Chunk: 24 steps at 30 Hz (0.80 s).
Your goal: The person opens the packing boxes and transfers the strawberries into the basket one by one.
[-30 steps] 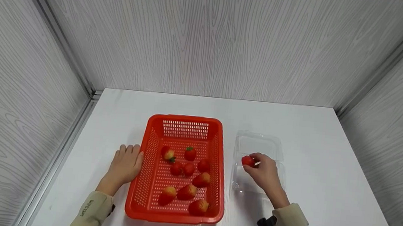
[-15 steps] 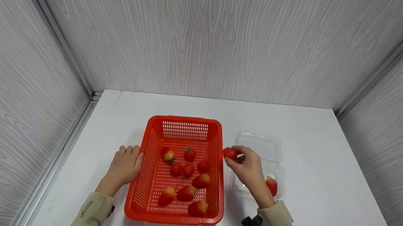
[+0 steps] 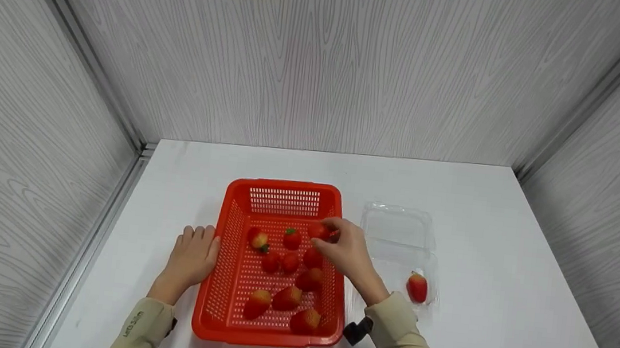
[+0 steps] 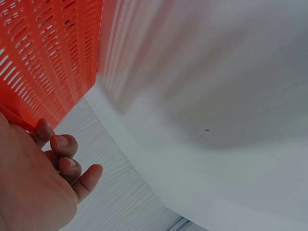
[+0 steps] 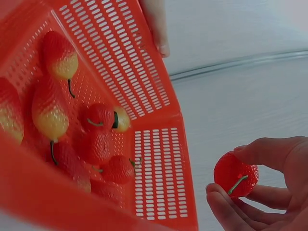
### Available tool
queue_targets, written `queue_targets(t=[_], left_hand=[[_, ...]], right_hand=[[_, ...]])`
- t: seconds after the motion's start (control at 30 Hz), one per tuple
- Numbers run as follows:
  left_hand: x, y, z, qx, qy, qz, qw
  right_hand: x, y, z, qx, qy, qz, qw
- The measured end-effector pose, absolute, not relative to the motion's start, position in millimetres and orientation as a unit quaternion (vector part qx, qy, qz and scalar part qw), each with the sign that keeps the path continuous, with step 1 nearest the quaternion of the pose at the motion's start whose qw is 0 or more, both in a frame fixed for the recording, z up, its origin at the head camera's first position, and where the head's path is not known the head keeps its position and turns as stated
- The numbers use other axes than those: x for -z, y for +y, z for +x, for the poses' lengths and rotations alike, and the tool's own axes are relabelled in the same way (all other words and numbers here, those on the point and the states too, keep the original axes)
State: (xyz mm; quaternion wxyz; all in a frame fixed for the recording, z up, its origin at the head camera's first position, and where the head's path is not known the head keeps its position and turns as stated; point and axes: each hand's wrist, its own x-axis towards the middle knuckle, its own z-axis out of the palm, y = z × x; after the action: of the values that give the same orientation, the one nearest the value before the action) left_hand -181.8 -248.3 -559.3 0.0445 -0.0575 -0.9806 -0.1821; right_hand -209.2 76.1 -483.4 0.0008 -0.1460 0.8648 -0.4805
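Observation:
My right hand (image 3: 349, 250) pinches a round red strawberry (image 5: 236, 174) with a green stem between thumb and fingers. In the head view it hovers over the right side of a red plastic basket (image 3: 269, 340). Several red and yellow-tipped strawberries (image 3: 286, 297) lie on the basket's perforated bottom. My left hand (image 3: 190, 259) holds the basket's left rim; the left wrist view shows its fingers (image 4: 65, 144) bent at the rim, the thumb hidden there. To the right, a clear plastic clamshell box (image 3: 399, 226) lies unfolded with one strawberry (image 3: 417, 287) in its near half.
The basket and box stand on a white table (image 3: 495, 274). Wood-grain panels (image 3: 322, 60) enclose it at the back and both sides. A black wrist device (image 3: 358, 331) sits at the right sleeve.
My right hand has moved left from above the clear box to over the basket, carrying the strawberry. The strawberry in the box has come into view. The left hand stays put.

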Motion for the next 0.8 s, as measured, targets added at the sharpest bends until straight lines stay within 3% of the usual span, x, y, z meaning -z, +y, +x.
queue_targets(t=[0.37,0.8], left_hand=[[562,-249,-182,0.181,-0.981,-0.055,0.043],[561,-250,-183,0.183,-0.981,-0.055,0.039]], right_hand=[[503,35,-226,0.444,0.885,-0.121,0.075],[535,14,-232,0.399,0.904,-0.102,0.118]])
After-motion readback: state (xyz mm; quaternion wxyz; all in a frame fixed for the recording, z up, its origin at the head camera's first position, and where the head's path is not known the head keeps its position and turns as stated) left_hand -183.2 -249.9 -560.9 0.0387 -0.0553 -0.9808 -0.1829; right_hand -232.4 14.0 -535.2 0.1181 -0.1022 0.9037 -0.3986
